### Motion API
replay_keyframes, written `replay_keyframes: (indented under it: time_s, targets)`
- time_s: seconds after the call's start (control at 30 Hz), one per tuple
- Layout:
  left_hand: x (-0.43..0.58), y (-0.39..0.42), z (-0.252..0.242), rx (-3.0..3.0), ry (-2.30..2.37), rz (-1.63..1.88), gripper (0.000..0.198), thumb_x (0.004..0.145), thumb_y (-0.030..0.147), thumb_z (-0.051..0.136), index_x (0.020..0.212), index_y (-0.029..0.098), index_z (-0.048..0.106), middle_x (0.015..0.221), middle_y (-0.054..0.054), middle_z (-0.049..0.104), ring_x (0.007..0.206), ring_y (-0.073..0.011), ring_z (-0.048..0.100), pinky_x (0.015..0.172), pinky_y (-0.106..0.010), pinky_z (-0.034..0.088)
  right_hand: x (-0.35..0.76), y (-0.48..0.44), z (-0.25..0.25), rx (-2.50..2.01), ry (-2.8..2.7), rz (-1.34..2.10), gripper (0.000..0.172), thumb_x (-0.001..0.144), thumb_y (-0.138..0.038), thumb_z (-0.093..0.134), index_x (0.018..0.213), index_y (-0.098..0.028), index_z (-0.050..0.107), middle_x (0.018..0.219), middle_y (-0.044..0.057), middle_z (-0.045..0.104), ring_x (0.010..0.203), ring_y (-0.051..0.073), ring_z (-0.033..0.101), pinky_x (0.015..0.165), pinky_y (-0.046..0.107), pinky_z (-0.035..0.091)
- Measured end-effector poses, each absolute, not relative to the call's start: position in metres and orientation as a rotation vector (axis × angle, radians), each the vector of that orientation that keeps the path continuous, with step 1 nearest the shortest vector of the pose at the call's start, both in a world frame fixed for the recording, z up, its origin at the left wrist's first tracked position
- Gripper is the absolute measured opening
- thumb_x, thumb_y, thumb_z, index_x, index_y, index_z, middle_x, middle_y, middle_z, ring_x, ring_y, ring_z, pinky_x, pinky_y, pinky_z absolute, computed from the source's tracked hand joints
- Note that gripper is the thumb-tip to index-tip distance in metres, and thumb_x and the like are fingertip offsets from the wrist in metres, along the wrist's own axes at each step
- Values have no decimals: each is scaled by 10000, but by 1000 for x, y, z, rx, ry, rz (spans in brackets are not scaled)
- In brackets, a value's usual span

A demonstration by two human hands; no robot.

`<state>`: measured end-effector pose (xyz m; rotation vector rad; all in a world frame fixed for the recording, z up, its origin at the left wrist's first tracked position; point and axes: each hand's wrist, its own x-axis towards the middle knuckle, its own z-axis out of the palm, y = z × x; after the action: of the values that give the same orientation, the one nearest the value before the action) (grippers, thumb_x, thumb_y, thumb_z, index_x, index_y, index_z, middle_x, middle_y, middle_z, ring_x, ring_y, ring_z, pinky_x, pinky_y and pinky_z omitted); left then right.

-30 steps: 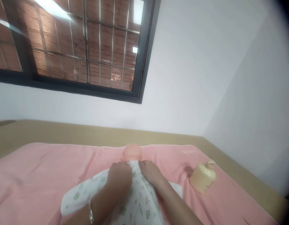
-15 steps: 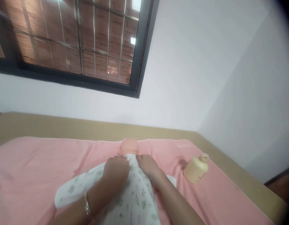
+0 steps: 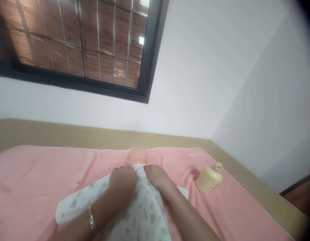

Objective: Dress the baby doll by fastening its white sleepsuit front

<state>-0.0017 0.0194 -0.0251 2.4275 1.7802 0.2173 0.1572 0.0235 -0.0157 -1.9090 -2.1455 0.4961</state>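
Observation:
A white garment with a green print [image 3: 127, 217] lies over a doll, whose smooth pinkish head [image 3: 137, 156] shows above the collar. My left hand [image 3: 123, 182], with a bracelet at the wrist, is closed on the garment just left of the collar. On the other side of the collar, my right hand [image 3: 158, 177] has its fingers curled on the cloth. Both sets of fingertips are partly hidden. One sleeve spreads out to the left; a bit of white cloth shows beyond my right wrist.
Under the doll is a pink cloth [image 3: 54, 167] on a tan surface [image 3: 69, 131]. A pale yellow pump bottle [image 3: 209, 180] is on the cloth at the right. Behind stand a white wall [image 3: 190, 77] and a dark-framed window [image 3: 142, 85] with bars.
The whole view has shifted slightly. Both hands remain at the collar, and the garment there looks nearly the same.

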Motion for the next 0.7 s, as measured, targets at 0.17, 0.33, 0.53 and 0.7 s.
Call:
replay_keyframes:
  time_s: [0.17, 0.33, 0.53, 0.7]
  targets:
    - [-16, 36, -20, 2456, 1671, 171, 288, 856, 324, 413, 835, 177, 660, 856, -120, 657, 792, -224, 612, 731, -354, 438, 138, -2, -17, -1749, -2250, 79, 413, 933, -330, 273, 928, -149, 644, 907, 138, 663, 877, 250, 597, 769, 343, 405]
    - [-9, 27, -16, 2370, 1765, 182, 342, 883, 339, 365, 878, 162, 658, 868, -128, 654, 793, -224, 611, 716, -349, 440, 147, 19, -20, -1884, -2153, 342, 516, 948, -365, 202, 927, -123, 658, 941, 164, 669, 878, 260, 612, 738, 338, 417]
    - [1, 14, -27, 2456, 1809, 239, 232, 777, 263, 518, 905, 131, 660, 931, -165, 646, 898, -284, 600, 790, -412, 424, 162, 33, -25, -1893, -2080, 626, 595, 948, -440, 174, 928, -116, 672, 976, 175, 674, 879, 245, 620, 723, 315, 417]
    - [-17, 35, -24, 2262, 1720, 248, 472, 902, 456, 290, 902, 191, 680, 901, -103, 690, 801, -237, 632, 706, -349, 452, 142, 16, -28, -1849, -2128, 193, 485, 926, -395, 247, 923, -136, 657, 897, 150, 669, 848, 249, 601, 728, 332, 402]
